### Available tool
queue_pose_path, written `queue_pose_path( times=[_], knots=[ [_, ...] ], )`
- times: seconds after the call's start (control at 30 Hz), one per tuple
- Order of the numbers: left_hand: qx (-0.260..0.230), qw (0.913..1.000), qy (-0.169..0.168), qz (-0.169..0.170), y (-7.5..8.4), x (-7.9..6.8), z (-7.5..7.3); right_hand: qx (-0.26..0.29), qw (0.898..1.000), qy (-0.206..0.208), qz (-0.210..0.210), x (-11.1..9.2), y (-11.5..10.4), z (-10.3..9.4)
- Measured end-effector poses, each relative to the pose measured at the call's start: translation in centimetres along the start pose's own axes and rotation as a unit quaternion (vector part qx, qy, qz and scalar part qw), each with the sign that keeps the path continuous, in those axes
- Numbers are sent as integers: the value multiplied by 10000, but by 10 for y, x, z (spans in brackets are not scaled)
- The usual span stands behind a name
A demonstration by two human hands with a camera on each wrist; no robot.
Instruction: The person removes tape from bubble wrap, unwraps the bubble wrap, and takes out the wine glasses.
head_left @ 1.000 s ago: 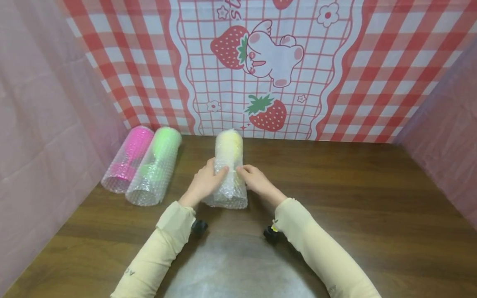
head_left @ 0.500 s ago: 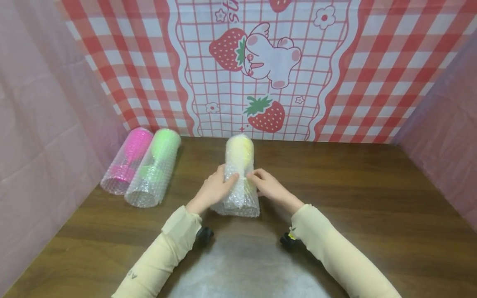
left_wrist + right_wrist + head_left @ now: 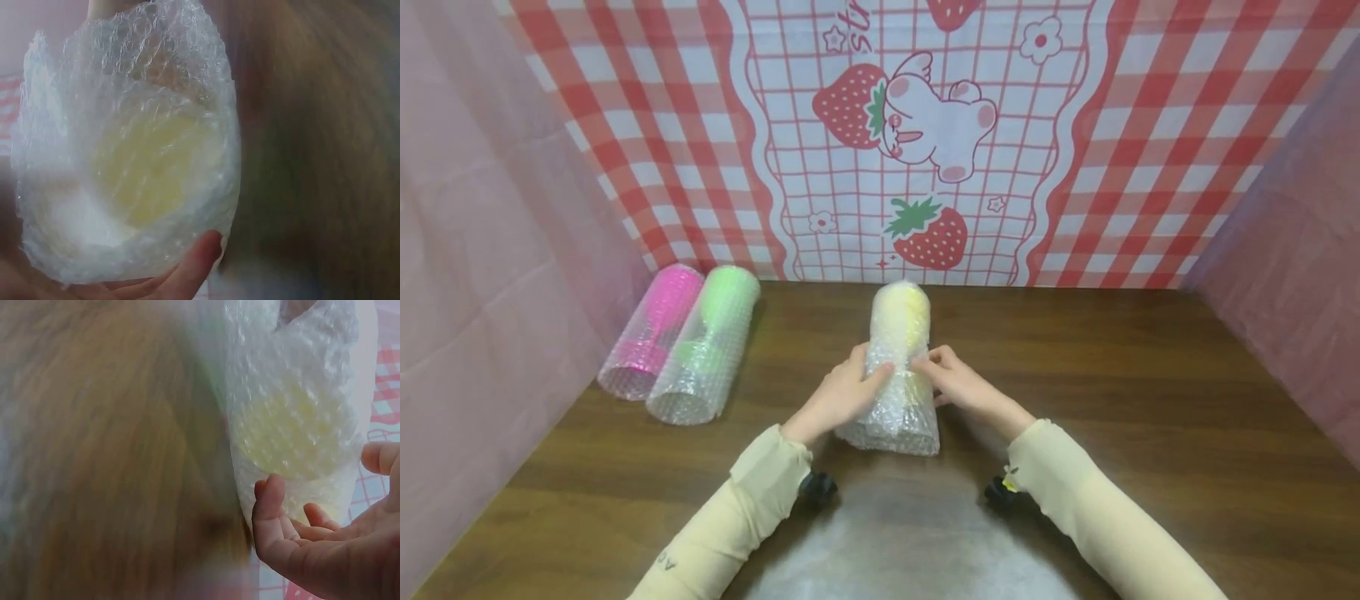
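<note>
A yellow item rolled in bubble wrap (image 3: 899, 329) lies at the middle of the table, its far end close to the backdrop. My left hand (image 3: 835, 393) holds it from the left, with the thumb on top. From the right, my right hand (image 3: 970, 387) holds the same roll, thumb over the upper side and fingers bent along its flank. Through the open near end, the left wrist view shows a round yellow base (image 3: 156, 169) inside the wrap. The yellow item's full shape is blurred by the bubbles.
Two similar bubble-wrapped items, one pink (image 3: 651, 333) and one green (image 3: 706, 346), lie side by side at the left. A red-checked strawberry cloth (image 3: 1112, 167) hangs behind the wooden table (image 3: 1112, 400). Pink curtains (image 3: 497, 250) stand at both sides.
Both hands have shifted the yellow wrapped roll to the right and a little nearer to me. The pink and green rolls have stayed in place on the table.
</note>
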State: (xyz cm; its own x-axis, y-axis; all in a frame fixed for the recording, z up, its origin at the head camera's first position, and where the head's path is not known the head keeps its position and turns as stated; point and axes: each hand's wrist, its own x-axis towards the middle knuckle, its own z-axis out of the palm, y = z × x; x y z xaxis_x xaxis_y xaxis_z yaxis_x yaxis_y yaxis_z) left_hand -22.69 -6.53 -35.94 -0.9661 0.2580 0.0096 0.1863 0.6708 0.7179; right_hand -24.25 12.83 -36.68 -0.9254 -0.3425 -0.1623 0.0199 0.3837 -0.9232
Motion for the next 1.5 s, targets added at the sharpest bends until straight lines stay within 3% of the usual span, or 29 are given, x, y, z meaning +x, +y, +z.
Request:
queue_pose_path(
  times=[0.27,0.67,1.2,1.5],
  knots=[
    [-221,9997,51,68,8,-5,8,122,9994,274,175,-2,6,-8],
    [-357,9991,-204,130,26,-15,18,510,9946,731,529,-2,15,-20],
    [-572,9969,-491,208,36,-21,28,157,9963,758,378,-13,19,-39],
    [-629,9935,-937,167,40,-27,32,-12,9983,483,315,-24,16,-46]
  ],
)
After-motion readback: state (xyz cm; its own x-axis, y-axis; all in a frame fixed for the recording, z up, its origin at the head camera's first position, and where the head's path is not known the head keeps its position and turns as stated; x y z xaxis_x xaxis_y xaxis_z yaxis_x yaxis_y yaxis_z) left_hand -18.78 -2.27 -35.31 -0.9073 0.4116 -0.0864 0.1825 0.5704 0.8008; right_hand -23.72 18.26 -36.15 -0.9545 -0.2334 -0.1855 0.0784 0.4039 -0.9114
